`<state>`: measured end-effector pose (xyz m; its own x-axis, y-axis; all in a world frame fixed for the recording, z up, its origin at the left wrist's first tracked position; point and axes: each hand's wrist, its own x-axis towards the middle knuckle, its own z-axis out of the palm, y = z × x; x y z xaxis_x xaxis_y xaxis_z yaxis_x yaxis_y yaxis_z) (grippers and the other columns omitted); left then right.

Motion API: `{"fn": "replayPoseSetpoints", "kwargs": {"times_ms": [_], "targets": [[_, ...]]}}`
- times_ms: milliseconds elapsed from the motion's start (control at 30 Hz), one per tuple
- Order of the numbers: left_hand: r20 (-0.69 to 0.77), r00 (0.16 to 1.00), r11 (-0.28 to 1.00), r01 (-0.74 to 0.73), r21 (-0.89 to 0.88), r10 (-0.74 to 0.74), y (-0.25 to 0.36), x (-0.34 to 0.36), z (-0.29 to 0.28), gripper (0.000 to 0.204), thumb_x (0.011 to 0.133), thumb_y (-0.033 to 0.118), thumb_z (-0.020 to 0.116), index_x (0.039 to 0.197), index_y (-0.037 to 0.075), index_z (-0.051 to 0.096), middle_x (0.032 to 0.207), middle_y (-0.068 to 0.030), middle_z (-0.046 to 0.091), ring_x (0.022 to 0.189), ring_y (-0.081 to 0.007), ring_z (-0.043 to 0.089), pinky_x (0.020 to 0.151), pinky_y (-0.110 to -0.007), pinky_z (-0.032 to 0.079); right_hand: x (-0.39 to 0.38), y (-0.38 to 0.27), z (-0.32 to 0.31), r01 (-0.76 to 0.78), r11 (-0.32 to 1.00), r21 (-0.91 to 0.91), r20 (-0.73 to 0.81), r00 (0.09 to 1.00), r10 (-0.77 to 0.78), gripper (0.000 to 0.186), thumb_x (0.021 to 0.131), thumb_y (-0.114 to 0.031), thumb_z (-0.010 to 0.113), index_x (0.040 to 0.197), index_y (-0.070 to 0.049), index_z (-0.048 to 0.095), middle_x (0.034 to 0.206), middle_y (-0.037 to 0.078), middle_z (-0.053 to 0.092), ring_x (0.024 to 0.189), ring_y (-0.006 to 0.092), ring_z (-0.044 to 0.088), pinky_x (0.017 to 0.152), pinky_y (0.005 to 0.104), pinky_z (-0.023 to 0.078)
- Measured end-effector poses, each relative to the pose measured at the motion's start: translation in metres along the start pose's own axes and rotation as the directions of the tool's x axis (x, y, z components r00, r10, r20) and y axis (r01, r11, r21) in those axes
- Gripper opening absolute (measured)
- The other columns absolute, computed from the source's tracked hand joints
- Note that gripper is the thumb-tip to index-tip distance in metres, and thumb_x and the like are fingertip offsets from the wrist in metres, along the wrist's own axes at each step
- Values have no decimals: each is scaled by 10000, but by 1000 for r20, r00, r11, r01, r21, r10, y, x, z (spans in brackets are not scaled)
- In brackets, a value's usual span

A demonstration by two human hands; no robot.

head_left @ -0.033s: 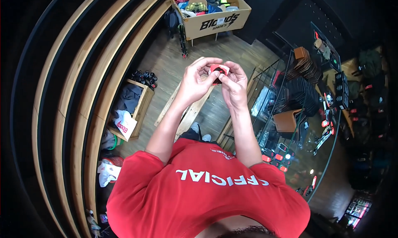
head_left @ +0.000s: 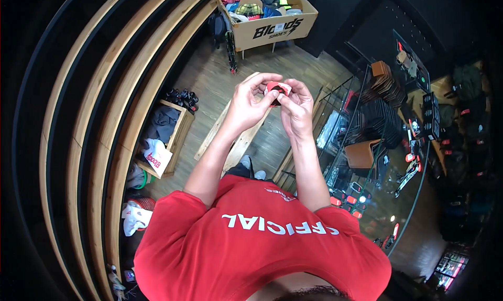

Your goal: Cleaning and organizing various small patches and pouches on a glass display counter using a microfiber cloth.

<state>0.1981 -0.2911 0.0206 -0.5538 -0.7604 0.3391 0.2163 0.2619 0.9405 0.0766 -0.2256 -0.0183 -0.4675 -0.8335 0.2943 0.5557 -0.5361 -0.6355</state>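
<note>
We see a small red, white and dark item (head_left: 277, 86) held up between the left hand (head_left: 249, 98) and the right hand (head_left: 297, 109), touching both, so neither is nearer; its long axis we cannot tell, as fingers cover much of it. Both hands' fingers are narrowed to a pinch around it, thumbs close together on the near side. Farther out we find a wooden bench (head_left: 245, 138) below, a glass display counter (head_left: 377, 212) to the right and a cardboard box (head_left: 246, 36) of cloth items (head_left: 249, 8) ahead.
</note>
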Motion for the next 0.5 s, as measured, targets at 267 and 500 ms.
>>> {"fn": "replayPoseSetpoints", "kwargs": {"times_ms": [267, 500], "targets": [[7, 994, 967, 111, -231, -112, 12, 3, -7, 274, 891, -25, 593, 1164, -39, 613, 1048, -73, 627, 878, -118, 644, 826, -260, 522, 4, -10, 5, -58, 982, -177, 21, 998, 63, 426, 770, 121, 681, 1176, 24, 597, 991, 58, 616, 944, 132, 610, 880, 264, 500], [14, 1000, 973, 7, -229, -3, 3, 7, -7, 236, 912, -30, 558, 1137, -33, 630, 1043, -68, 567, 947, -129, 622, 863, -265, 505, 10, -14, 6, -127, 909, -397, 66, 984, 166, 432, 786, 78, 705, 1198, 50, 581, 1088, 103, 648, 998, 125, 617, 891, 264, 504]]}}
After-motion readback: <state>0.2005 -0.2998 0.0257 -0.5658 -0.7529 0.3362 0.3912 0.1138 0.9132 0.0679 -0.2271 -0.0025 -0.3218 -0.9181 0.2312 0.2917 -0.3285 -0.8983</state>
